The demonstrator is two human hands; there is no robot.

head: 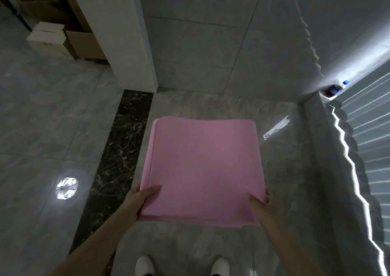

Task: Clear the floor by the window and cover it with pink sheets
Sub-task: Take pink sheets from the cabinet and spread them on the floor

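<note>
Below the head camera, a stack of pink sheets is held out flat in front of the person, above the grey tiled floor. The left hand grips the stack's near left corner, thumb lying on top of the uppermost sheet and the fingers tucked out of sight beneath. The right hand grips the near right corner the same way, thumb on top, fingertips curling round the side edge. The far edge of the stack droops slightly at both corners, and the left side shows several layered edges.

Directly under the stack's near edge, two white shoes stand on the floor. To the left of the stack a dark marble strip runs along the floor, and further left a bright round reflection of a lamp shines on the tiles. Beyond the stack's far left corner rises a white pillar, with cardboard boxes behind it. To the right of the stack a low grey ledge meets a pleated blind edged in daylight. A small blue-capped bottle sits on the ledge, beyond the stack's far right corner.
</note>
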